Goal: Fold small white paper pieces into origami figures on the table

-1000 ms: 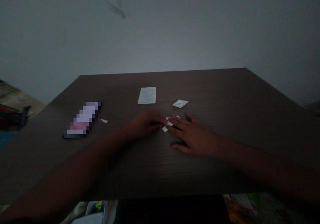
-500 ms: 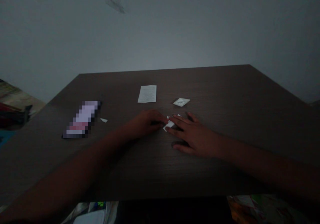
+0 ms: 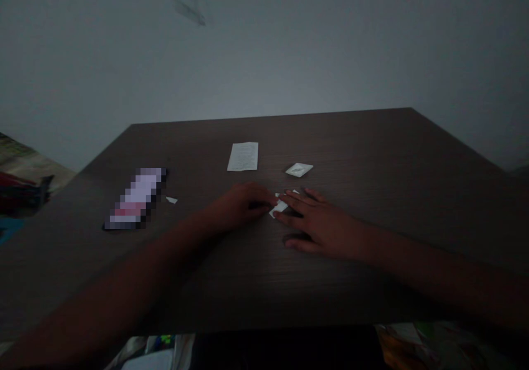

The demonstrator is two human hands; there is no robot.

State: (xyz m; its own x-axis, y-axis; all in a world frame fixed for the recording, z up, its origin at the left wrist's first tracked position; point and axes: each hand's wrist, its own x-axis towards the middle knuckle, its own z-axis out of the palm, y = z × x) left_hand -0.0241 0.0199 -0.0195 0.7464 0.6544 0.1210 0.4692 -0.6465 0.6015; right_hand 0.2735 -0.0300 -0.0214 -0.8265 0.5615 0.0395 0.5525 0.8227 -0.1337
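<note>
A small white piece of paper [image 3: 279,207] lies on the dark wooden table [image 3: 372,155] between my two hands. My left hand [image 3: 242,204] rests on the table with its fingertips drawn together at the paper's left edge. My right hand [image 3: 318,224] lies flat, fingers stretched out over the paper's right part and pressing it down. Most of the paper is hidden under those fingers.
A white rectangular sheet [image 3: 243,156] lies beyond the hands, a small folded white piece [image 3: 298,169] to its right. A blurred flat object [image 3: 135,197] sits at the left with a tiny paper scrap [image 3: 171,199] beside it. Coloured items show below the table's near edge.
Both hands stay at the small paper. The right fingers have shifted slightly over it; the view has moved a little.
</note>
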